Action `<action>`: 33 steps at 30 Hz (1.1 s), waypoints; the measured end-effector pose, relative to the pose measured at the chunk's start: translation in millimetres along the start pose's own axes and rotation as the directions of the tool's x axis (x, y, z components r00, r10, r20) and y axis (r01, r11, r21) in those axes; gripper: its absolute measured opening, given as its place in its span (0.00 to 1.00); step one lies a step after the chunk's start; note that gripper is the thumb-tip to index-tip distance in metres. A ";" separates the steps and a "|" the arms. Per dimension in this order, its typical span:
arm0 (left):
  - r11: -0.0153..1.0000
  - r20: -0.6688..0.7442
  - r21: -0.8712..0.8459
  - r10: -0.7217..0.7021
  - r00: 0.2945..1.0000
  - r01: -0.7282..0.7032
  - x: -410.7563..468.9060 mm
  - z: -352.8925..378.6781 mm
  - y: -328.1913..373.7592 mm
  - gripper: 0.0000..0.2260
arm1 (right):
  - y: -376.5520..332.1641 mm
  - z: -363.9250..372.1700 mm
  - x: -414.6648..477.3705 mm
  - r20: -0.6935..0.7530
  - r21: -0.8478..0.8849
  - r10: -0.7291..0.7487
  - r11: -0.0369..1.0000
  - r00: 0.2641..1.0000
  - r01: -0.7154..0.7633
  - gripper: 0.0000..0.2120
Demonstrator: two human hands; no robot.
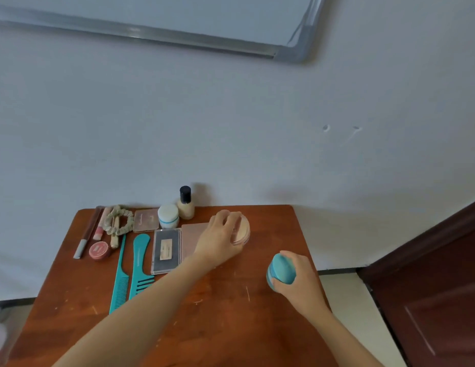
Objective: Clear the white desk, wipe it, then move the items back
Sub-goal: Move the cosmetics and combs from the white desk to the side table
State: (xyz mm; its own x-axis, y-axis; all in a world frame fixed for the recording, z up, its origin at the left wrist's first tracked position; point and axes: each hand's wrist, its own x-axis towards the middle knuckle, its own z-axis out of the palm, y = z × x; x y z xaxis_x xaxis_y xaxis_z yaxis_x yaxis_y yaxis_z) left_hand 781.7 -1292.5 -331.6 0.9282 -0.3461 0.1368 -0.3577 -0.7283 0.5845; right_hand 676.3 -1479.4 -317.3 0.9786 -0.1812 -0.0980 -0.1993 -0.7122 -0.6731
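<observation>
Two grips are seen: round peach plastic powder jar under curled left hand, round teal case clasped in right hand; both are judged light, slick and best taken by the sides.

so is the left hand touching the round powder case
Touching. The head view shows the left hand with fingers curled over the round powder case, no gap visible.

Looking like a room at home. Showing combs and a makeup bottle sitting on a wooden table beside a door.
</observation>
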 end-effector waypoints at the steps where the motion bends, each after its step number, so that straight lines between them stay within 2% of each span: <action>1: 1.000 0.003 0.018 -0.013 1.000 0.013 7.9 0.6 -1.5 0.28 | 0.4 -1.5 7.1 0.005 0.000 -0.003 1.000 1.000 0.003 0.28; 6: 0.989 -0.019 0.093 -0.117 0.993 0.118 42.6 2.9 -12.2 0.25 | -1.4 -5.0 45.6 0.023 0.013 -0.032 0.999 0.999 0.032 0.28; 12: 0.970 -0.053 0.158 -0.178 0.983 0.184 60.7 10.9 -28.7 0.21 | -4.1 4.0 88.4 0.056 0.051 -0.064 0.997 0.996 0.061 0.27; 20: 0.948 -0.054 0.183 -0.256 0.965 0.261 63.2 16.8 -40.7 0.24 | -16.1 29.6 138.4 0.066 0.106 -0.124 0.988 0.990 0.117 0.27; 27: 0.913 -0.041 0.190 -0.359 0.932 0.360 62.5 18.7 -45.2 0.24 | -24.2 54.1 163.5 0.082 0.061 -0.201 0.979 0.976 0.196 0.27; 33: 0.891 -0.018 0.252 -0.387 0.922 0.379 61.4 17.9 -47.8 0.25 | -24.5 69.0 177.2 0.115 0.004 -0.241 0.970 0.964 0.242 0.27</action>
State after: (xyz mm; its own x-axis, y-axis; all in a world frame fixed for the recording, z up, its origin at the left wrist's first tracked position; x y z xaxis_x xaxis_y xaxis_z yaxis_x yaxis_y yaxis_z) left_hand 853.9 -1289.5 -365.5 0.9960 -0.0263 -0.0857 0.0074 -0.9286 0.3710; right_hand 858.2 -1447.2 -368.7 0.9970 0.0753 -0.0168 0.0438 -0.7322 -0.6796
